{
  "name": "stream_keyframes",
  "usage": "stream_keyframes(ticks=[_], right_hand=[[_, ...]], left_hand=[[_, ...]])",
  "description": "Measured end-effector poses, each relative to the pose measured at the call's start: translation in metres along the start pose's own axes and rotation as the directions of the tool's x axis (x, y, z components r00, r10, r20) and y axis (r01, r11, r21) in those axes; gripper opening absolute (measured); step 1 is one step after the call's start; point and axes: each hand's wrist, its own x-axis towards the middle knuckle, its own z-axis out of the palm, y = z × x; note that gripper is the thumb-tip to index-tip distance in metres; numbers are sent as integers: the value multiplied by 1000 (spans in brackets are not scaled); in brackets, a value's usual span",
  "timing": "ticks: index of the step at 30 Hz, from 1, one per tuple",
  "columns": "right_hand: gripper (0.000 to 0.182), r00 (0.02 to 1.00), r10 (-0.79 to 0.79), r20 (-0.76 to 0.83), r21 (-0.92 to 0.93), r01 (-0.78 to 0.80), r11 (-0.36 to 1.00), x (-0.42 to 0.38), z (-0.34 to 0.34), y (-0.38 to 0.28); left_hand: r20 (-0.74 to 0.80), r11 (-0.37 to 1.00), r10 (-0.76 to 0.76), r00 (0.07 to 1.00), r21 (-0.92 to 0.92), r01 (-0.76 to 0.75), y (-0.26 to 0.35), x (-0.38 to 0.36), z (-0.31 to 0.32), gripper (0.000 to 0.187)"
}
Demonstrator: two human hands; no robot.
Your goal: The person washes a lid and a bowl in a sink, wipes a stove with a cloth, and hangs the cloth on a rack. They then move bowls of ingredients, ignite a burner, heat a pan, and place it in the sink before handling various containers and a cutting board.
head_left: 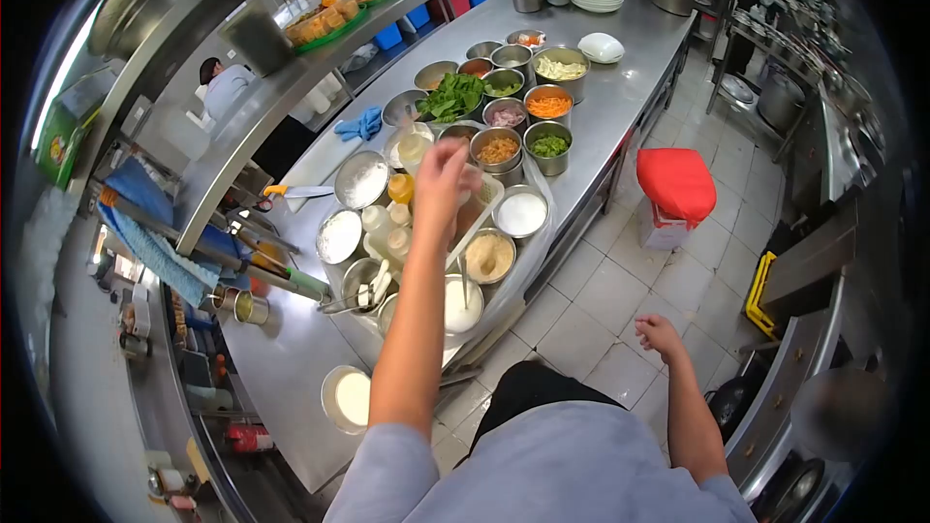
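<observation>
My left hand (448,179) is stretched over the crowd of metal bowls, its fingers bent together and pointing away from me; anything between them is too small to make out. Close by are a bowl of brown minced food (498,148), squeeze bottles (399,189) and a pale plastic basket (477,223). Leafy greens (452,97) lie just past the hand. Shredded carrot (548,106) and chopped green vegetable (549,145) fill pots to its right. Over the floor at my right side hangs my right hand (659,334), fingers loosely apart and holding nothing.
Bowls of white powder (522,211) and tan crumbs (488,257) stand at the counter edge. A knife (298,192) lies at the left. An overhead shelf (232,126) runs along that side. A red-covered stool (675,184) stands on the floor. Other people (228,87) are farther off.
</observation>
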Motion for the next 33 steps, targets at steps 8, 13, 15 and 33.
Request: stream_keyframes(ticks=[8,13,15,33], right_hand=[[30,996,-79,44,-95,83,992,79,-57,-102],[29,936,212,-280,19,-216,976,94,-170,-45],[23,869,270,-415,22,-287,958,85,-214,-5],[5,571,680,-460,157,-701,696,43,-280,-51]], left_hand=[[-444,999,-41,895,-33,29,-80,315,-44,29],[-469,981,-193,862,-91,170,-170,523,-244,48],[-637,895,-203,743,186,404,-162,525,-247,35],[-630,513,-403,664,445,734,-217,546,-340,56]])
